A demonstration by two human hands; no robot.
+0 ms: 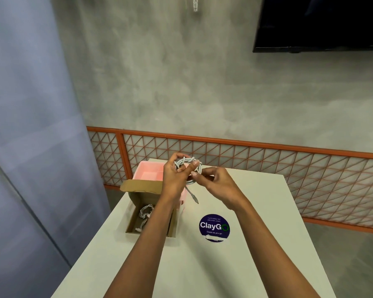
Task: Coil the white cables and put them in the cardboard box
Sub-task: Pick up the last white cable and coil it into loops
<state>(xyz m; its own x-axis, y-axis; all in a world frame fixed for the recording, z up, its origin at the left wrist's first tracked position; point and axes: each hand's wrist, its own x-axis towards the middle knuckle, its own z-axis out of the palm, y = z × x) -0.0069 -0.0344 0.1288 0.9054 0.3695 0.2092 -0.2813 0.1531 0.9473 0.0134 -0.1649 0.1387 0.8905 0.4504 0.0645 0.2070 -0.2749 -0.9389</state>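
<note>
I hold a white braided cable (pixel 186 161), wound into a small coil, above the far part of the white table (pixel 256 211). My left hand (pixel 176 176) grips the coil with fingers through its loops. My right hand (pixel 213 183) pinches the coil's right side. One loose end with a plug (pixel 193 195) hangs down between my hands. The open cardboard box (pixel 131 222) stands at the table's left edge, under my left forearm. A coiled white cable (pixel 145 214) lies inside it.
A pink tray (pixel 148 169) sits behind the box, at the table's far left corner. A round blue ClayGo sticker (pixel 214 227) is stuck on the tabletop. An orange lattice railing (pixel 267 160) runs beyond the table. A dark screen (pixel 321 22) hangs on the wall.
</note>
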